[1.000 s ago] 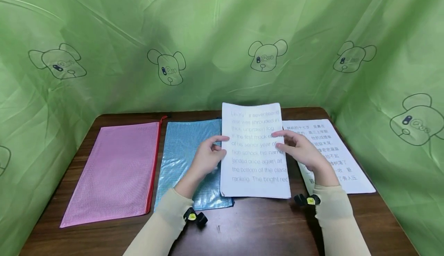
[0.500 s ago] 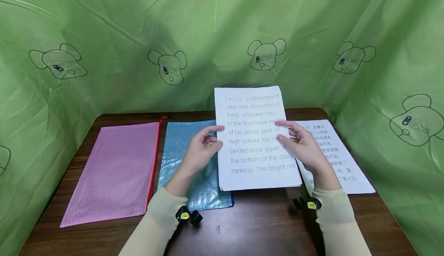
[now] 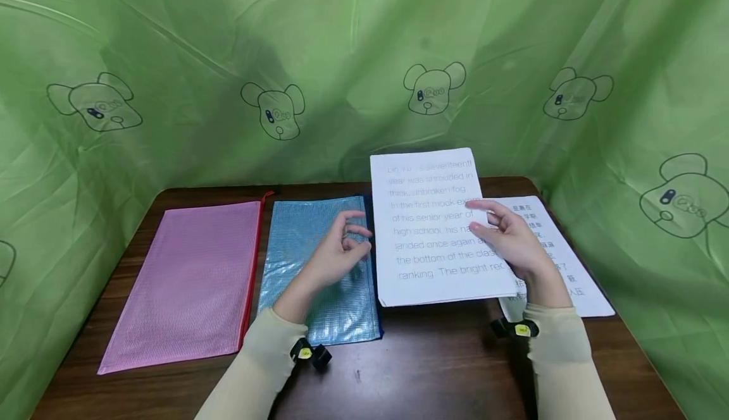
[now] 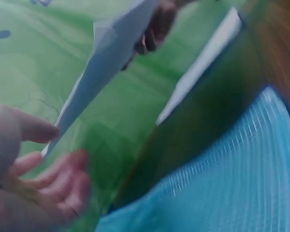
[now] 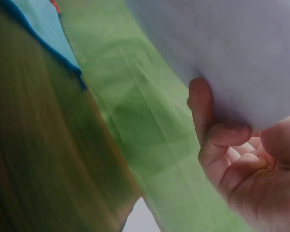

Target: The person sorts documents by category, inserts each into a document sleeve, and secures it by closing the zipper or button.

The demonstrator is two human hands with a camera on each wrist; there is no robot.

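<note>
— Two hands up over the table. What has the right hand (image 3: 512, 243) got?

— It pinches the English sheet (image 3: 438, 230) by its right edge, thumb on the printed face and fingers (image 5: 210, 130) curled behind it (the right wrist view shows them pressed against the blank back). The page stands nearly upright, long axis running up and away from the person, bottom edge down near the table (image 3: 433, 363).

— And the left hand (image 3: 336, 255)?

— Off the paper. Its fingers are loosely spread and hold nothing; it hovers just left of the sheet's left edge, above the blue mesh pouch (image 3: 319, 268). So the sheet lies to the right of that hand, close but apart, and the right hand is the only one on it.

— What lies further out?

— A second printed sheet (image 3: 560, 262), in Chinese characters, lies flat on the table to the right, partly hidden behind the raised page and the right hand. Left of the blue pouch, just beside it, lies a pink mesh pouch (image 3: 193, 281) with a red zip edge. Both pouches lie flat, long axes pointing away from the person; I cannot tell whether anything is inside either. Green cloth (image 3: 171, 59) printed with bear heads walls in the desk.
</note>
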